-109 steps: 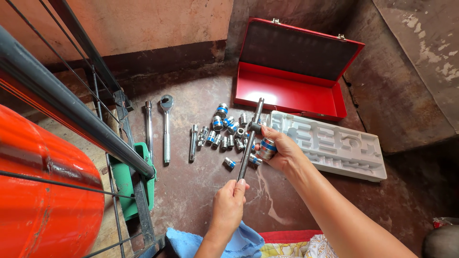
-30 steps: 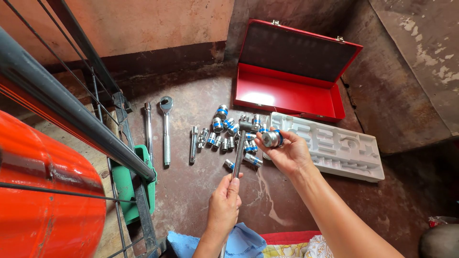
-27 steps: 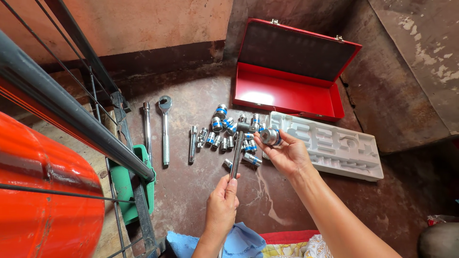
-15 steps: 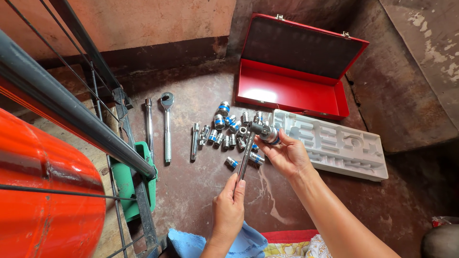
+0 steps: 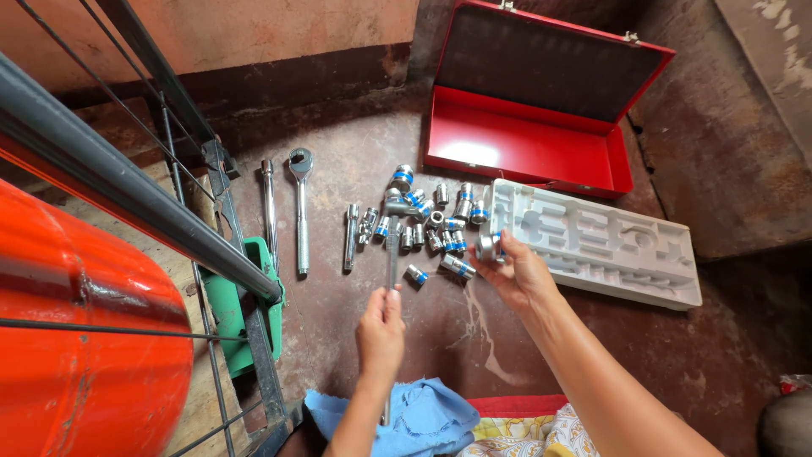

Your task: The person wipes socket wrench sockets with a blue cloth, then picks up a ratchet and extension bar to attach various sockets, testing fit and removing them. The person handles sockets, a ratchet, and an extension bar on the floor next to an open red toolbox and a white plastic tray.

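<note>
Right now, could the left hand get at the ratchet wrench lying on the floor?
Probably not at once: the left hand grips a metal bar. The ratchet wrench lies uncovered to its left, so once the hand is free nothing blocks it.

A glossy red metal case (image 5: 524, 148) lies open, its lid lined in dull dark grey, beside an off-white moulded plastic tray (image 5: 592, 245). Chrome sockets ringed with bright blue bands (image 5: 427, 224) glint silver on the mottled reddish-brown concrete floor (image 5: 355, 322) (streaked with pale scuffs). A plain silver ratchet handle (image 5: 301, 207) shows no colour band. A crumpled sky-blue cloth (image 5: 406, 419) meets yellow-and-white floral fabric (image 5: 524, 436); a green plastic tray (image 5: 233, 309) borders an orange-red tank (image 5: 76, 338).
</note>
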